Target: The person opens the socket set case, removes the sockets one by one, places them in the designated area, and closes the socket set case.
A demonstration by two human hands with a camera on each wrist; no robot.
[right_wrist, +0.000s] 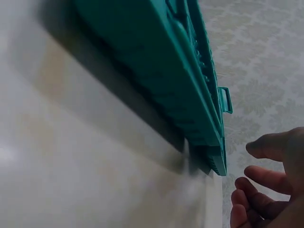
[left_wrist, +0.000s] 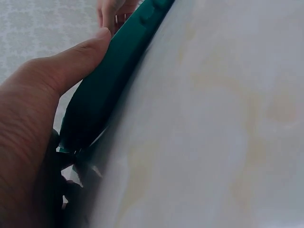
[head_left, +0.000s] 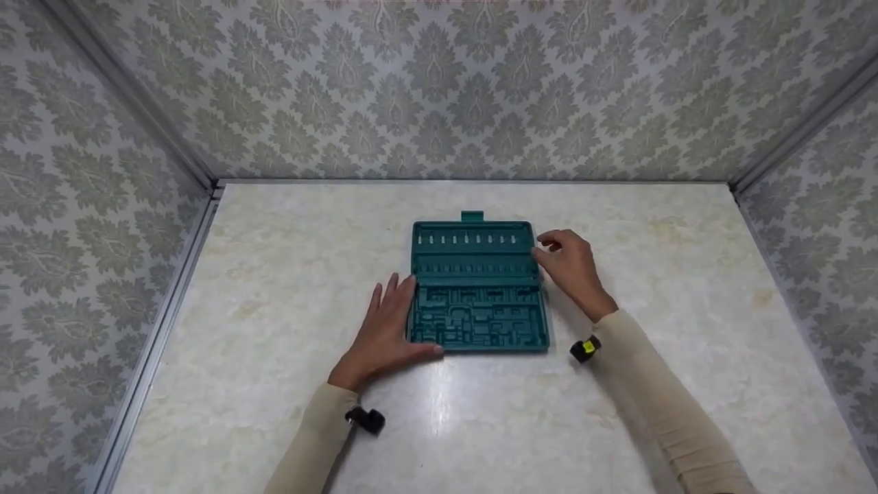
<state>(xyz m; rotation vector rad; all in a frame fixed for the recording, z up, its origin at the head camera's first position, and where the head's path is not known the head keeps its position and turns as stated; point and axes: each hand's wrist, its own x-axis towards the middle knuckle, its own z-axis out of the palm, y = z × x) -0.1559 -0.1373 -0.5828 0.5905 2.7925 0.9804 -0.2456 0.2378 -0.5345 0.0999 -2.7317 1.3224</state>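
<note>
An opened teal plastic case (head_left: 480,281) lies flat near the middle of the table, hinge across its centre. Moulded recesses of many shapes fill its near half, and a row of small slots crosses its far half. My left hand (head_left: 384,329) rests against the case's left side with fingers spread, and its thumb lies along the front edge. The left wrist view shows that thumb (left_wrist: 85,59) on the teal wall. Beside the right edge of the far half is my right hand (head_left: 573,267), its fingers loosely bent. In the right wrist view these fingers (right_wrist: 266,178) stand apart from the case (right_wrist: 161,76).
A latch tab (head_left: 472,216) sticks out from the case's far edge. The pale marbled table (head_left: 309,240) ends at a patterned back wall (head_left: 439,89), with metal frame rails (head_left: 151,329) at the sides. Each wrist carries a small black camera (head_left: 367,418).
</note>
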